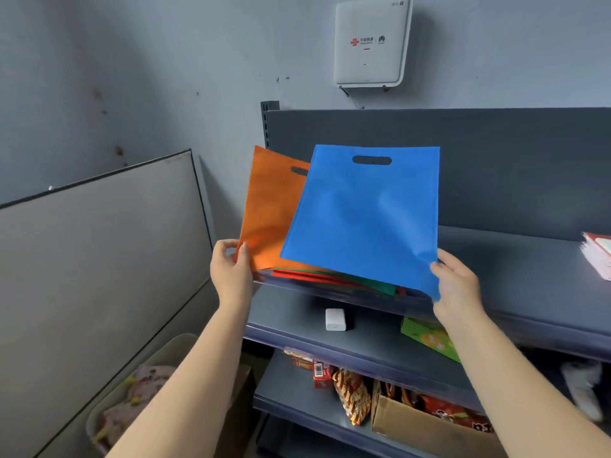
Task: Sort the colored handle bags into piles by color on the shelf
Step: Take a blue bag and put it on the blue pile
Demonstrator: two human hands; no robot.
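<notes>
My right hand (pixel 458 280) pinches the lower right corner of a blue handle bag (pixel 367 216), held up and tilted over the top shelf (pixel 515 259). My left hand (pixel 231 269) pinches the lower left corner of an orange handle bag (pixel 269 209), which stands partly behind the blue one. Under both, a flat stack of red and green bags (pixel 334 280) lies on the shelf near its front edge.
A pile of red and white packets (pixel 598 256) sits at the shelf's right end. A white charger (pixel 335 319) and a green box (pixel 429 338) lie on the shelf below. Snack packs and a cardboard box (pixel 426 428) fill the lower shelf. A grey board (pixel 99 259) leans at left.
</notes>
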